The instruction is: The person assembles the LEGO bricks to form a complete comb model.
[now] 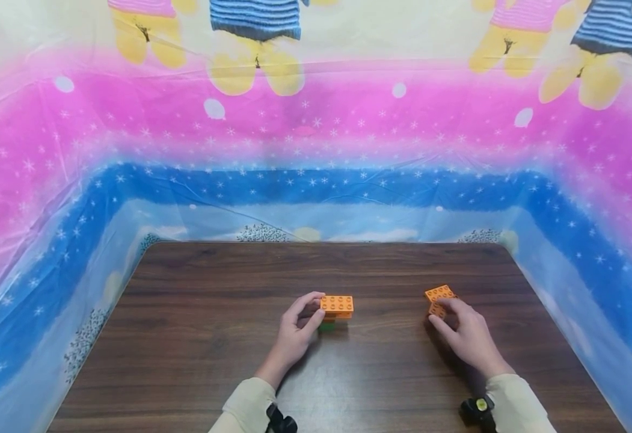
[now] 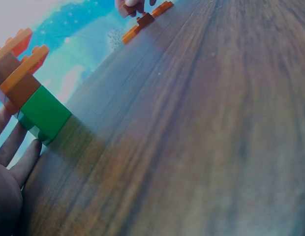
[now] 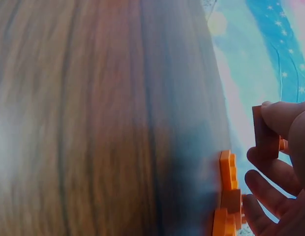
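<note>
Left hand (image 1: 293,332) grips the stack (image 1: 337,305), likely steadying it, while the right hand (image 1: 471,338) pinches a brick (image 3: 264,134) nearer the desk's (image 1: 229,270) right edge.

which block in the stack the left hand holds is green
The lowest block of the stack in the left hand: it alone is green, while the upper blocks are orange to brownish.

Two hands (image 1: 295,329), one brick stack (image 1: 337,305), four other bricks (image 3: 231,200)
</note>
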The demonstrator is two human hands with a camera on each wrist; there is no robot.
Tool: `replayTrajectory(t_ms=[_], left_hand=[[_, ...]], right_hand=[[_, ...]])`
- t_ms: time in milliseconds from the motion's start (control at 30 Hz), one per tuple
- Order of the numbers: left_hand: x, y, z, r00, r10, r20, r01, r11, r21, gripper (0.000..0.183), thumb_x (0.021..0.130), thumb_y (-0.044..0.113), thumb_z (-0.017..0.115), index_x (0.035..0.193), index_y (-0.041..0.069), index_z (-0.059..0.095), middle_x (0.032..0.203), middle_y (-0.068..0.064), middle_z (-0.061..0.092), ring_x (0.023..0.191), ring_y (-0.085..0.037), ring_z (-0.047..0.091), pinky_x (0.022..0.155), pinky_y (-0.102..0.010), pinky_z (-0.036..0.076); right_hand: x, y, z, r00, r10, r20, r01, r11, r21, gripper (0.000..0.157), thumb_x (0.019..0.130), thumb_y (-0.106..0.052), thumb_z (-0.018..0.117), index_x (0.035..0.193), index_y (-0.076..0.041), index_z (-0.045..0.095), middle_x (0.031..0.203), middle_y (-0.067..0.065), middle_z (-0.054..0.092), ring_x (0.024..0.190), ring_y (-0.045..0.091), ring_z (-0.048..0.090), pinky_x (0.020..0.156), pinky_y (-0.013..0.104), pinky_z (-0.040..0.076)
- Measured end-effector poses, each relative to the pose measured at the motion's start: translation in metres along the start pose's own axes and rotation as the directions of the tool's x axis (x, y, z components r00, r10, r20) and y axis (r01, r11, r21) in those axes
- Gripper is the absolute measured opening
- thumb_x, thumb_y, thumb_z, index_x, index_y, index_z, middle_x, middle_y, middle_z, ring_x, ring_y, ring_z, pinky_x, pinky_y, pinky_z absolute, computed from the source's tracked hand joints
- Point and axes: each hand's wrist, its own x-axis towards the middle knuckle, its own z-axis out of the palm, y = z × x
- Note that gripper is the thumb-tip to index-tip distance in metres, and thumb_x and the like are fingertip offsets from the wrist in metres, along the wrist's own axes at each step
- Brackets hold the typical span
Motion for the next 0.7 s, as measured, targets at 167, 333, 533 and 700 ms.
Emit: replayTrajectory(t_ms=[167,333,533,700], left_hand=[[0.000,0.000,0.000,1.000,-0.014,0.000,0.014,1.000,0.006,0.032,0.103,0.008,0.066,0.135,0.007,0.066,0.123,-0.016,0.069,0.118,-0.038,0.065,0.097,-0.049,0.055],[0.001,-0.003,0.000,1.000,-0.012,0.002,0.012,1.000,0.012,0.032,0.103,0.008,0.066,0.135,0.008,0.066,0.124,-0.018,0.069,0.118,-0.039,0.065,0.097,-0.051,0.055],[0.005,-0.031,-0.001,1.000,0.007,0.016,-0.007,1.000,0.013,0.034,0.103,0.009,0.067,0.137,0.012,0.066,0.125,-0.014,0.070,0.119,-0.034,0.066,0.095,-0.046,0.056],[0.005,-0.032,-0.002,0.999,0.029,0.027,-0.029,1.000,-0.002,0.034,0.103,0.013,0.068,0.136,0.019,0.067,0.124,-0.009,0.070,0.118,-0.030,0.066,0.096,-0.043,0.056]], right_hand=[[0.003,-0.006,0.003,0.999,-0.031,-0.015,0.031,0.999,0.042,0.039,0.095,-0.022,0.081,0.130,-0.008,0.068,0.118,0.012,0.071,0.106,0.030,0.069,0.083,0.054,0.059],[0.006,-0.013,0.003,0.999,-0.039,-0.012,0.040,0.997,0.074,0.044,0.094,-0.023,0.082,0.133,-0.009,0.068,0.119,0.011,0.072,0.106,0.029,0.070,0.083,0.053,0.059],[0.009,-0.020,0.005,1.000,0.016,0.019,-0.019,0.993,0.113,0.047,0.094,-0.030,0.082,0.132,-0.007,0.069,0.121,0.012,0.072,0.106,0.029,0.071,0.084,0.049,0.061],[0.011,-0.026,0.007,0.999,0.038,0.028,-0.042,0.990,0.136,0.045,0.095,-0.036,0.080,0.131,-0.012,0.071,0.120,0.009,0.072,0.107,0.028,0.070,0.086,0.049,0.060]])
